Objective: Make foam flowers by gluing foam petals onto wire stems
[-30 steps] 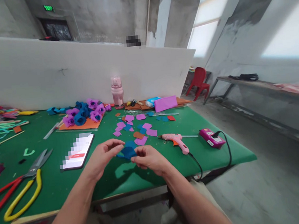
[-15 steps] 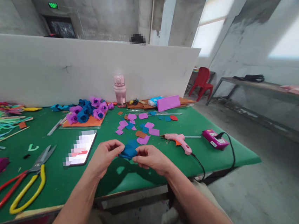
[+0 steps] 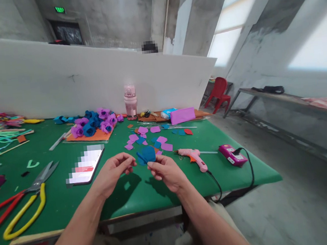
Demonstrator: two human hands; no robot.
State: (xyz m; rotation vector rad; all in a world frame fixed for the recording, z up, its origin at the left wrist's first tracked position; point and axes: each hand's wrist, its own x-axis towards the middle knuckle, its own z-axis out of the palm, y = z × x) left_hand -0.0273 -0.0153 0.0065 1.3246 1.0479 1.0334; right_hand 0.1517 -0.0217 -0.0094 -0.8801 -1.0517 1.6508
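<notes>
My right hand [image 3: 166, 172] pinches a blue crepe-paper piece [image 3: 147, 154] between thumb and fingers, above the table's near edge. The paper has a rounded petal standing up and a folded part at its left. My left hand [image 3: 119, 169] hovers just left of it, apart from the paper, its fingers curled and thumb close to the index finger; nothing shows in them. Loose purple paper petals [image 3: 166, 147] lie scattered behind the hands among blue, brown and red ones. A pink glue gun [image 3: 191, 156] with a glue stick in its back lies right of my right hand.
Scissors with red and yellow handles [image 3: 40, 184] and a phone [image 3: 88, 166] lie on the left. Finished paper flowers [image 3: 92, 123], a pink bottle [image 3: 130, 102] and a purple paper roll [image 3: 182, 115] stand along the white board [image 3: 95, 75]. A corded purple box [image 3: 232, 155] sits right.
My left hand has let go of the blue paper and drawn slightly left. The paper, now held by my right hand alone, is turned so its rounded petal faces up.
</notes>
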